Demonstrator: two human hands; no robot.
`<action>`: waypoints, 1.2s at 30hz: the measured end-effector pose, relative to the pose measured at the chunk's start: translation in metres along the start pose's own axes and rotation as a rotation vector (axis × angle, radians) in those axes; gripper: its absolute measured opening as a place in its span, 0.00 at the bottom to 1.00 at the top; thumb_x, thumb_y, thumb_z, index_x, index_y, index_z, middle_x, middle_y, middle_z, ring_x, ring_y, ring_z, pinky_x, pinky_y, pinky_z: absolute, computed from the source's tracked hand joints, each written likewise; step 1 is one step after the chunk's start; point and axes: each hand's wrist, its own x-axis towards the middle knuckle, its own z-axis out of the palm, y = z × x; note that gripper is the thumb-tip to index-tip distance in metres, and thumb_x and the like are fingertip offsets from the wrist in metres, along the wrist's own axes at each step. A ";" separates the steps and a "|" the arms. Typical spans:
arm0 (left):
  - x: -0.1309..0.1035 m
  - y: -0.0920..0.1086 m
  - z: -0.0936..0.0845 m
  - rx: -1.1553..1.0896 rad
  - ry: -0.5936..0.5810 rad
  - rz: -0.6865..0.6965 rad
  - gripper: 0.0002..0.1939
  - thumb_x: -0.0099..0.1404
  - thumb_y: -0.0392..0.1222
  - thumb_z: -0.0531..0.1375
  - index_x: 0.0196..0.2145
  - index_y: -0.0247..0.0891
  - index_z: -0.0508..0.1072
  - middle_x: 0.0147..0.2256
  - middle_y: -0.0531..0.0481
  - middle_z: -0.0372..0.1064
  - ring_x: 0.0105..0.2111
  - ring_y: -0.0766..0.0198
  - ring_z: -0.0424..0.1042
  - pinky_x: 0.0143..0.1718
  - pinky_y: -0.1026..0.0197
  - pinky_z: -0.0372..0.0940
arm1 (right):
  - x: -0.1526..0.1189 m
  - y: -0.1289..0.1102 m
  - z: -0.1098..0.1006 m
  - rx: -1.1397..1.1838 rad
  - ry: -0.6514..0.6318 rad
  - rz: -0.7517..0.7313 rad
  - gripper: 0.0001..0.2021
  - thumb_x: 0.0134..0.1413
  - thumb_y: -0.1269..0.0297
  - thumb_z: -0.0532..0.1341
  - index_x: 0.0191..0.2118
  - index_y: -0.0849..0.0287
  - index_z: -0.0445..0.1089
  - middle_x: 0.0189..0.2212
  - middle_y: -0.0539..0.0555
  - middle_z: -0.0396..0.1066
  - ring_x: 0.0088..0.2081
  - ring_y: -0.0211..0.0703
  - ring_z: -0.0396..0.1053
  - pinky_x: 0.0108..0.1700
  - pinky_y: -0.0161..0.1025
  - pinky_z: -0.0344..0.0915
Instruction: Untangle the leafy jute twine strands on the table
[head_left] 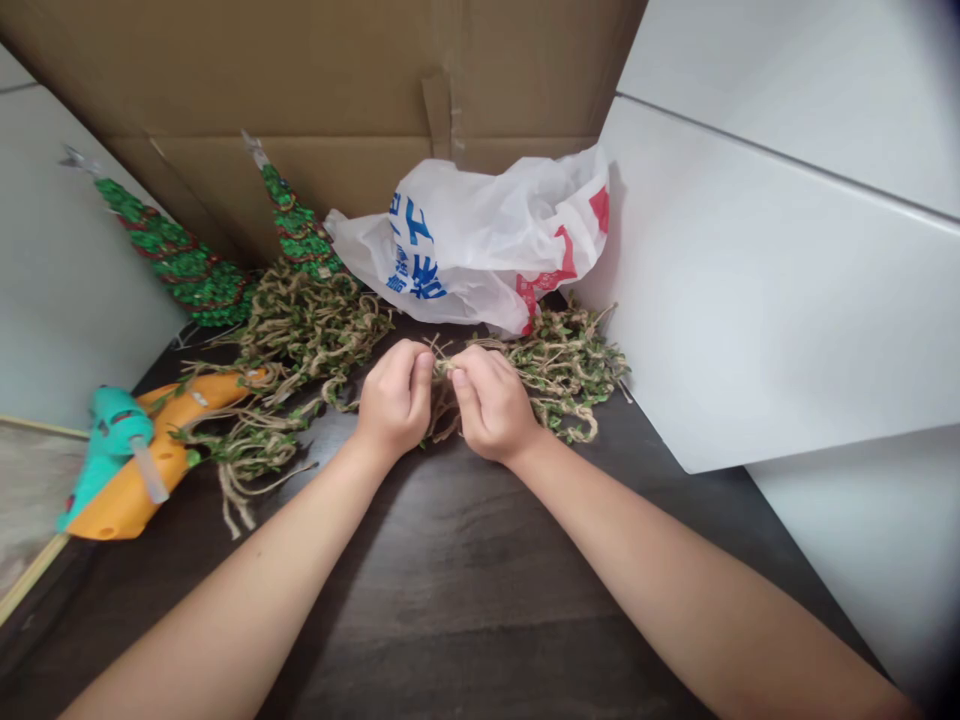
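Observation:
My left hand [397, 398] and my right hand [491, 402] are close together over the dark table, thumbs facing each other. Both are closed on a piece of brown jute twine [442, 364], which shows in the small gap between them. More of it hangs below, partly hidden by my fingers. Behind my right hand lies a tangled heap of knotted twine with green leaves [570, 365]. A second leafy twine heap [311, 320] is beyond my left hand, and a looser bunch [255, 445] is to its left.
A white plastic bag [487, 235] with blue and red print lies behind my hands. Two green tinsel trees [176, 255] stand at the back left. A teal and orange glue gun [131, 460] lies at the left. Cardboard [300, 70] and white panels [750, 280] enclose the dark table [450, 600].

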 end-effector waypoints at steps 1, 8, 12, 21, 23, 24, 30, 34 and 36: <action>-0.001 0.000 0.000 -0.015 -0.027 0.018 0.10 0.74 0.39 0.49 0.34 0.39 0.66 0.29 0.50 0.66 0.29 0.64 0.66 0.32 0.61 0.63 | 0.000 0.001 0.000 -0.007 0.050 0.014 0.15 0.71 0.65 0.44 0.40 0.58 0.67 0.33 0.55 0.71 0.37 0.43 0.68 0.44 0.41 0.61; -0.003 0.005 -0.001 -0.028 -0.145 0.209 0.07 0.72 0.36 0.51 0.35 0.38 0.67 0.28 0.49 0.66 0.28 0.64 0.65 0.32 0.60 0.63 | 0.000 0.005 0.002 -0.111 0.085 0.119 0.13 0.71 0.63 0.48 0.46 0.57 0.70 0.38 0.54 0.74 0.40 0.42 0.70 0.46 0.42 0.59; -0.004 0.005 0.000 -0.014 -0.041 0.142 0.07 0.73 0.36 0.51 0.40 0.38 0.68 0.31 0.49 0.71 0.29 0.65 0.69 0.32 0.63 0.65 | 0.001 0.006 0.004 -0.146 -0.084 0.150 0.15 0.69 0.66 0.50 0.53 0.55 0.70 0.40 0.54 0.71 0.42 0.44 0.68 0.46 0.43 0.59; -0.004 0.002 0.002 0.027 -0.058 0.059 0.05 0.71 0.42 0.56 0.39 0.39 0.66 0.31 0.52 0.70 0.28 0.66 0.70 0.31 0.64 0.66 | 0.002 0.004 0.003 -0.102 -0.120 0.107 0.11 0.63 0.68 0.49 0.40 0.59 0.69 0.38 0.57 0.64 0.38 0.46 0.63 0.42 0.45 0.62; -0.004 0.002 0.002 0.024 -0.059 0.035 0.06 0.71 0.43 0.56 0.39 0.39 0.65 0.30 0.53 0.70 0.28 0.67 0.70 0.30 0.64 0.65 | 0.002 0.003 0.002 -0.085 -0.101 0.105 0.08 0.60 0.70 0.50 0.38 0.58 0.66 0.37 0.57 0.63 0.38 0.46 0.63 0.42 0.46 0.63; -0.004 0.001 0.002 0.024 -0.055 0.026 0.06 0.71 0.44 0.57 0.40 0.39 0.65 0.30 0.53 0.69 0.27 0.67 0.70 0.30 0.64 0.65 | 0.003 0.003 0.002 -0.078 -0.095 0.106 0.07 0.59 0.70 0.50 0.37 0.58 0.65 0.37 0.57 0.62 0.38 0.47 0.62 0.41 0.46 0.63; -0.003 0.000 0.002 0.040 -0.068 0.057 0.06 0.70 0.41 0.57 0.44 0.38 0.67 0.32 0.51 0.68 0.30 0.65 0.69 0.33 0.62 0.66 | 0.002 0.004 0.003 -0.012 0.007 0.093 0.04 0.55 0.70 0.51 0.38 0.57 0.59 0.37 0.57 0.61 0.41 0.49 0.61 0.42 0.47 0.65; -0.001 -0.001 0.002 0.075 -0.073 0.083 0.04 0.70 0.38 0.55 0.40 0.38 0.69 0.31 0.49 0.67 0.32 0.63 0.68 0.35 0.59 0.66 | 0.002 0.005 0.003 0.004 0.123 0.068 0.05 0.60 0.62 0.53 0.39 0.56 0.57 0.36 0.57 0.61 0.41 0.49 0.62 0.43 0.48 0.65; 0.000 -0.001 0.003 0.084 -0.039 0.061 0.03 0.70 0.38 0.56 0.40 0.38 0.69 0.35 0.47 0.69 0.36 0.60 0.70 0.39 0.57 0.68 | 0.002 0.005 0.002 -0.019 0.190 0.100 0.05 0.63 0.60 0.52 0.38 0.56 0.57 0.36 0.57 0.62 0.41 0.49 0.62 0.43 0.49 0.64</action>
